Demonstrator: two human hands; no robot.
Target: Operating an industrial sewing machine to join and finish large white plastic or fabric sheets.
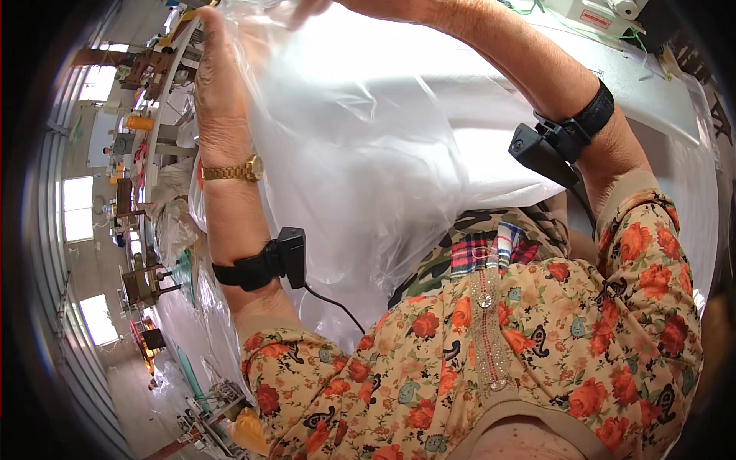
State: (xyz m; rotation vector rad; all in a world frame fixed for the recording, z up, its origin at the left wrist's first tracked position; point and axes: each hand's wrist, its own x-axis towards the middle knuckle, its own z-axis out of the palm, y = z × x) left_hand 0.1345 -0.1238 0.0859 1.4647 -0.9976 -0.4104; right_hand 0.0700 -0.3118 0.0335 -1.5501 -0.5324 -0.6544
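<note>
A large sheet of clear plastic film [360, 153] spreads over the white tabletop and hangs down over my lap, wrinkled and shiny. My left hand [218, 73] is raised at the film's left edge, its thumb stretched upward. The other fingers of that hand are blurred and partly behind the film, so their grip cannot be made out. At the top edge of the picture, my right hand [341, 6] reaches across above the film. Most of it is cut off, and the visible fingertips are smeared by motion.
A white machine [594, 17] with green thread stands on the tabletop [652, 92] at the far right. Crumpled clear plastic [172, 230] lies on the left. Beyond it are an orange thread cone [140, 123] and several machines along a row of windows.
</note>
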